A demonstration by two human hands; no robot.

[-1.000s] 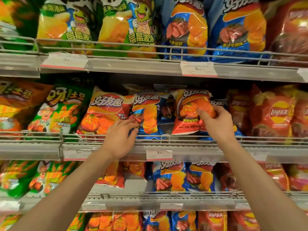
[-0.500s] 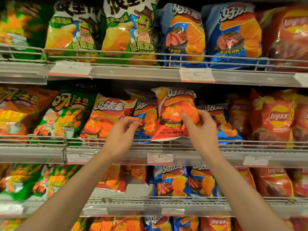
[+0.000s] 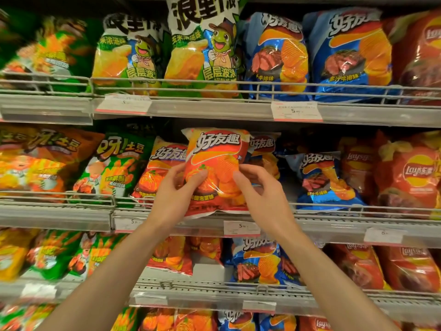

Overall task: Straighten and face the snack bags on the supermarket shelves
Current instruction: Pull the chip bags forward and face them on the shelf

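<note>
An orange-red chip bag (image 3: 217,161) is held upright in front of the middle shelf (image 3: 334,225), its label facing me. My left hand (image 3: 177,194) grips its left edge and my right hand (image 3: 257,192) grips its right side. A matching orange bag (image 3: 157,173) stands just behind and to its left. A blue chip bag (image 3: 324,177) leans on the shelf to the right, and another blue bag (image 3: 265,149) is partly hidden behind the held one.
Green bags (image 3: 117,166) and orange-brown bags (image 3: 35,161) fill the shelf's left; red Lay's bags (image 3: 415,175) fill its right. Wire rails (image 3: 71,199) front each shelf. The upper shelf (image 3: 214,108) and lower shelf (image 3: 238,295) carry more bags.
My right hand carried the orange-red bag leftward from the blue bags' spot toward the matching orange bag. My left hand left the blue bag and took hold of the orange-red one.
</note>
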